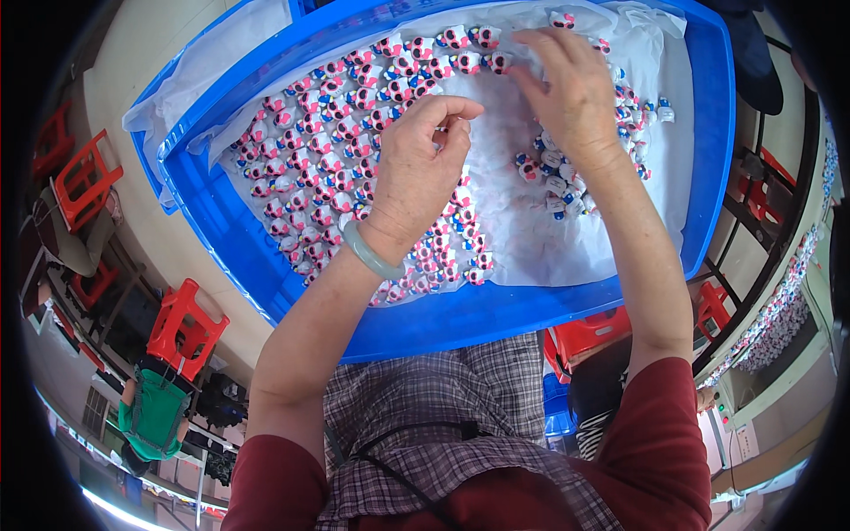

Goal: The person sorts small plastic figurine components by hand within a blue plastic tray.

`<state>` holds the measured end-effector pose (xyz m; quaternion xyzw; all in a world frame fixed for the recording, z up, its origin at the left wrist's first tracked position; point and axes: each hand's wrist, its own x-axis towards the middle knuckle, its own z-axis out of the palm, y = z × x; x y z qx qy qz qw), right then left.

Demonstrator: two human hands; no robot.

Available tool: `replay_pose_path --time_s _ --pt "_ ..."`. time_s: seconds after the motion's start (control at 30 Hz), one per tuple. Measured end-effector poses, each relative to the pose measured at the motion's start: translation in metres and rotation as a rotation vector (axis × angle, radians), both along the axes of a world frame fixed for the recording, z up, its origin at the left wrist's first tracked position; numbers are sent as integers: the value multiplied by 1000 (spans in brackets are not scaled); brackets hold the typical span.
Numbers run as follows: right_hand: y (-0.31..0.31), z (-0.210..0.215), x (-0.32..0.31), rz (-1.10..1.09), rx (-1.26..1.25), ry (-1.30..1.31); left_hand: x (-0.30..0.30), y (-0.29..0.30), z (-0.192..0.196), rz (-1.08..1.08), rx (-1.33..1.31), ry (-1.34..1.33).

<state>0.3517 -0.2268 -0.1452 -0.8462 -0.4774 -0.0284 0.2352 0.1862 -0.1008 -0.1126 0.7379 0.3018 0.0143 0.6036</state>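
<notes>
A blue plastic tub [443, 320] lined with white sheeting [522, 252] lies before me. On its left side, small white, pink and blue figurines [323, 142] stand in close rows. My left hand [421, 155], with a pale green bangle [370, 252] on its wrist, hovers over the right edge of these rows. Its thumb and fingers are curled together, and whatever they hold is hidden. My right hand [571, 97] is near the end of the far rows, thumb and fingers apart. Beneath its wrist lies a loose heap of figurines [562, 177], partly covered by my forearm.
Another blue tub with white sheeting [232, 53] stands beyond the left rim. Red plastic stools [186, 327] are on the floor at left, near a person in a green top [152, 409]. At far right, many more figurines [779, 323] cover a surface.
</notes>
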Motion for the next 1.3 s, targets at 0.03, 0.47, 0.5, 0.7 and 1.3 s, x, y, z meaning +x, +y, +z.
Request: replay_pose_path --time_s 0.03,0.47,0.5,0.7,1.3 --pt "-6 -2 7 -71 23 -34 0 0 1 -10 19 -16" --pt "7 9 36 -234 -13 68 -2 0 -1 -4 52 -30" --pt "7 14 32 -252 52 150 -3 1 -1 -11 76 -34" --pt "0 20 -26 -352 92 874 -11 1 0 -13 142 -79" --pt "38 -19 -76 -674 342 908 -22 12 -4 59 132 -47"
